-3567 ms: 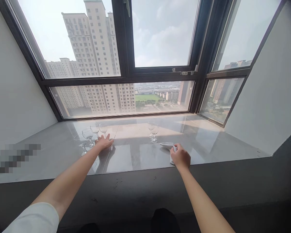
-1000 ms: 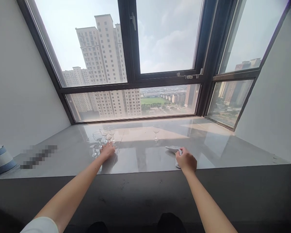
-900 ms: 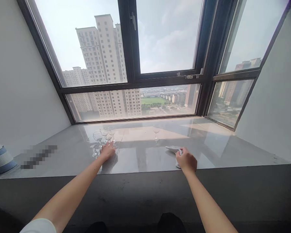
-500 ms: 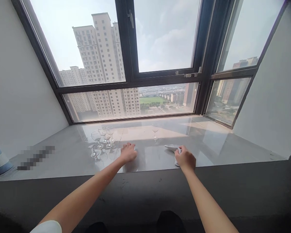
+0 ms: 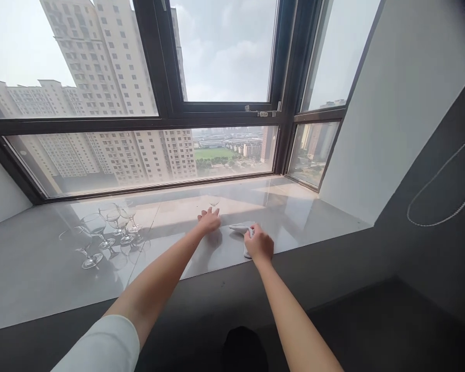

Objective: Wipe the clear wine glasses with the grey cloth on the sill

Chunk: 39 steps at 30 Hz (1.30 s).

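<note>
My left hand (image 5: 209, 222) is stretched out over the tiled sill, its fingers apart, right by a single clear stemmed glass (image 5: 214, 202). The hand hides that glass's lower part, and whether the fingertips touch it is unclear. My right hand (image 5: 261, 244) is closed round a white cloth (image 5: 240, 228), which pokes out to the left of the fingers and hangs below them against the sill. Farther left, several more stemmed glasses (image 5: 94, 225) stand in a close group. One glass (image 5: 91, 257) is nearest the front edge.
The glossy window sill (image 5: 302, 222) ends at a front edge that drops to a dark wall. Behind it runs a dark window frame (image 5: 225, 122). A white wall (image 5: 352, 155) closes the right side, and a beaded cord (image 5: 422, 223) hangs there.
My left hand has moved forward to the lone glass. My right hand still holds the cloth. The view has swung right, so the blue-and-white object at far left is out of sight.
</note>
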Available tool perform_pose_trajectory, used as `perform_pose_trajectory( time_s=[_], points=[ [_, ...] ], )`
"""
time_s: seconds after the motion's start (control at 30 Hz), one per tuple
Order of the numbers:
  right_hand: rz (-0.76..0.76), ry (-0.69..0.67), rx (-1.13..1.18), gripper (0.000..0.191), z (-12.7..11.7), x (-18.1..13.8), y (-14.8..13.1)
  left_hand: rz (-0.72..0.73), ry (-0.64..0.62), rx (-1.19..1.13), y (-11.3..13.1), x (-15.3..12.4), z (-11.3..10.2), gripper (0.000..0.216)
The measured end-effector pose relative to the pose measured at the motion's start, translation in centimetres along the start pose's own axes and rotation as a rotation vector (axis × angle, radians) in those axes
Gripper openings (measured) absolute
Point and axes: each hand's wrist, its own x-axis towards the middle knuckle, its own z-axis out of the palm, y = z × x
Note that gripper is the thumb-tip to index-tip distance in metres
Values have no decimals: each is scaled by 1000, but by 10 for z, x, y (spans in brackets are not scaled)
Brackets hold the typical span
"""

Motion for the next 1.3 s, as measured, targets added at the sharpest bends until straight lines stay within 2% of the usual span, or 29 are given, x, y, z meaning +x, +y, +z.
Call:
perform_pose_trajectory(
  time_s=[0.2, 0.37, 0.63, 0.8, 1.0, 1.13, 1.3],
  points=[
    [1, 3, -5, 20, -1, -1, -1, -13, 61, -51, -3, 0, 7, 64],
    [12, 9, -2, 22, -2, -1, -2, -45, 74, -55, -26, -27, 7, 61],
    [23, -18, -17, 27, -2, -3, -1, -155, 230, 2, -106, -112, 13, 61],
    [3, -13, -19, 27, 0, -2, 1, -308, 306, 21, -161, -164, 0, 58],
    [13, -29, -32, 28, 0, -3, 1, -407, 354, 47, -215, -201, -12, 58],
    [13, -37, -35, 29, -2, -3, -1, -411, 425, 87, -228, -209, -8, 58],
    [27, -34, -42, 30, -2, -3, -2, -428, 476, 97, -220, -211, -3, 57]
  ],
)
